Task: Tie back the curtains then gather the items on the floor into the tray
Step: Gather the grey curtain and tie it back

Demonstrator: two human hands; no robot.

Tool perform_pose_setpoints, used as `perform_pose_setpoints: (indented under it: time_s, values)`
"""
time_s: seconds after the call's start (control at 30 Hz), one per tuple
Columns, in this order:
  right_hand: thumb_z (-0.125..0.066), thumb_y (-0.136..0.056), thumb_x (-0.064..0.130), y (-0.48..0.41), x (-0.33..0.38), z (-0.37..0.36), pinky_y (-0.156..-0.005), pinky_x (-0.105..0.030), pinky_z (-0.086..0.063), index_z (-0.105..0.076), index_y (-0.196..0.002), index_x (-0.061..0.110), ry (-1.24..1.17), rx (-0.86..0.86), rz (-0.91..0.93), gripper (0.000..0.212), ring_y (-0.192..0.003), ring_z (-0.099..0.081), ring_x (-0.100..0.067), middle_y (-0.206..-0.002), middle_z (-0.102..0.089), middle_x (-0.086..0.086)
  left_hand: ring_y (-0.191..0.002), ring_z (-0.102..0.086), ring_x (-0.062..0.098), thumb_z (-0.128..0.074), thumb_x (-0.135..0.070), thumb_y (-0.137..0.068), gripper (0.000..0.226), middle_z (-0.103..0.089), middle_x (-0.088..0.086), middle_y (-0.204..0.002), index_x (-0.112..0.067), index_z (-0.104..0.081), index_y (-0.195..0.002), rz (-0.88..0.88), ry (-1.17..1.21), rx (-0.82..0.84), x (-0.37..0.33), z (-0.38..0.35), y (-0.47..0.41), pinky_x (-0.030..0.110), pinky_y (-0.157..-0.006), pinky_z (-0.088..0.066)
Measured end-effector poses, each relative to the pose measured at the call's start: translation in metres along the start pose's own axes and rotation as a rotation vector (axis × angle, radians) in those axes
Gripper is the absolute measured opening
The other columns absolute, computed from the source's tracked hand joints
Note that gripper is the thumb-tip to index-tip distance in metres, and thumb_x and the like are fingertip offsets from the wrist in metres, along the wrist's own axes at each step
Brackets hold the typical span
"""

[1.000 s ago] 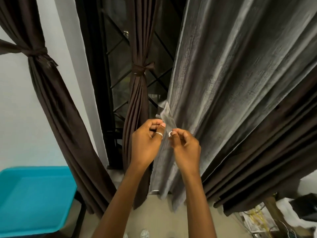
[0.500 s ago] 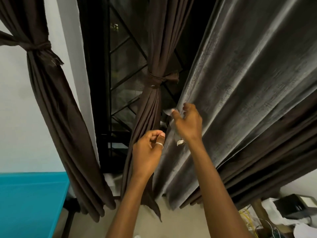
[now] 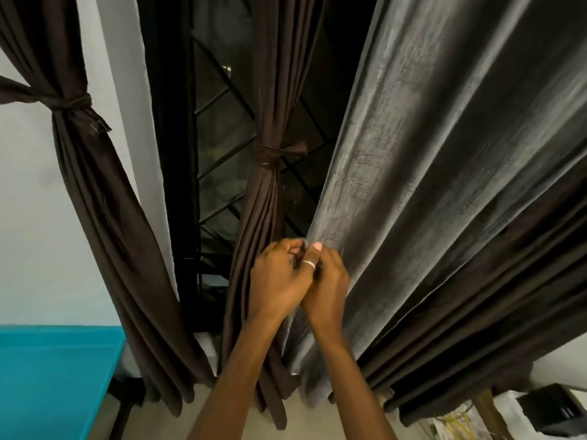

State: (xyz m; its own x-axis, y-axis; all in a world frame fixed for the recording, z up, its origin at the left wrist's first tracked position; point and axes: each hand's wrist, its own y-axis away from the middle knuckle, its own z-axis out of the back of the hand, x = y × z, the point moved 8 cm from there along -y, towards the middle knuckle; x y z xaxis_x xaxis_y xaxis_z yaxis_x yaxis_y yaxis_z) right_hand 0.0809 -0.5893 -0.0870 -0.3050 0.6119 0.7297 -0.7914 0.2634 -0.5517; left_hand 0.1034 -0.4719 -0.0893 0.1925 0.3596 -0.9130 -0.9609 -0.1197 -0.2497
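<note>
**A:** Where are the person's hands?

**B:** They are pressed together, side by side. The left hand (image 3: 279, 281) and the right hand (image 3: 328, 289) meet at the near edge of the grey curtain (image 3: 428, 185). That curtain hangs loose and fans up and away to the right of the grip.

**A:** And the grip itself?

**B:** It is clamped. The fingers of both hands curl in and pinch the grey fabric at its edge. A digit wearing a ring (image 3: 308, 264) sticks up between them. Which fold lies inside the fingers is hidden.

**A:** The other curtains?

**B:** Just left of the grip hangs a brown curtain (image 3: 263, 223), gathered and bound by a tie (image 3: 274, 154) above the hands. Well off to the left, a second brown curtain (image 3: 104, 217) is bound by its own knot (image 3: 71, 103), higher up.

**A:** What is behind them?

**B:** A dark window grille (image 3: 222, 128) shows between the two brown curtains, above and left of the grip.

**A:** And the tray?

**B:** The teal tray (image 3: 54, 376) sits low and far to the left of the grip, apart from both hands. Pale floor (image 3: 149, 423) shows beside it, below the forearms.
</note>
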Motion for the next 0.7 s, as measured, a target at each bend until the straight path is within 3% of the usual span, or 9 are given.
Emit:
perform_pose_setpoints:
  time_s: [0.1, 0.23, 0.37, 0.47, 0.57, 0.7]
  values:
    - [-0.059, -0.101, 0.011, 0.007, 0.004, 0.017, -0.068, -0.006, -0.045, -0.071, -0.101, 0.009, -0.045, 0.031, 0.053, 0.012, -0.083, -0.063, 0.002, -0.09, -0.062, 0.009, -0.083, -0.067, 0.004, -0.061, -0.066, -0.086, 0.043, -0.07, -0.009, -0.095, -0.027, -0.068, -0.104, 0.031, -0.093, -0.049, -0.012, -0.01, 0.006, 0.032, -0.078, -0.06]
    - [-0.063, -0.097, 0.006, 0.008, -0.015, 0.029, -0.071, -0.011, -0.048, -0.073, -0.109, 0.011, -0.23, 0.187, 0.019, 0.016, -0.087, -0.067, -0.002, -0.097, -0.064, 0.013, -0.077, -0.067, 0.007, -0.059, -0.069, -0.086, 0.037, -0.068, -0.012, -0.077, -0.033, -0.057, -0.078, 0.073, -0.219, -0.088, -0.027, -0.021, 0.012, 0.037, -0.075, -0.059]
    - [-0.064, -0.095, 0.003, 0.014, -0.027, 0.042, -0.09, -0.023, -0.056, -0.07, -0.126, 0.027, -0.432, 0.37, -0.031, 0.039, -0.111, -0.067, -0.006, -0.12, -0.067, 0.016, -0.078, -0.069, 0.014, -0.058, -0.053, -0.093, 0.027, -0.07, -0.011, -0.077, -0.029, -0.067, -0.087, 0.082, -0.323, -0.164, -0.033, -0.028, 0.016, 0.035, -0.073, -0.057]
    - [-0.061, -0.099, 0.008, 0.012, -0.041, 0.052, -0.1, -0.024, -0.052, -0.069, -0.129, 0.025, -0.449, 0.434, -0.044, 0.035, -0.12, -0.062, -0.002, -0.127, -0.066, 0.015, -0.069, -0.065, 0.018, -0.057, -0.041, -0.096, 0.026, -0.064, -0.007, -0.068, -0.024, -0.06, -0.077, 0.064, -0.376, -0.202, -0.035, -0.036, 0.023, 0.032, -0.062, -0.049]
    - [-0.062, -0.099, 0.013, 0.001, -0.066, 0.072, -0.094, -0.016, -0.052, -0.073, -0.119, 0.021, -0.345, 0.34, -0.107, 0.024, -0.109, -0.064, 0.004, -0.115, -0.07, 0.014, -0.059, -0.058, 0.019, -0.059, -0.039, -0.097, 0.037, -0.056, -0.005, -0.058, -0.02, -0.051, -0.065, 0.056, -0.376, -0.271, -0.033, -0.036, 0.03, 0.032, -0.055, -0.044]
    - [-0.067, -0.097, 0.021, -0.031, -0.085, 0.105, -0.079, -0.003, -0.045, -0.071, -0.117, 0.012, -0.159, 0.091, -0.137, 0.022, -0.093, -0.064, -0.005, -0.111, -0.067, 0.001, -0.048, -0.047, 0.014, -0.06, -0.04, -0.098, 0.044, -0.048, -0.003, -0.052, -0.019, -0.048, -0.061, 0.059, -0.351, -0.314, -0.031, -0.029, 0.04, 0.028, -0.05, -0.035]
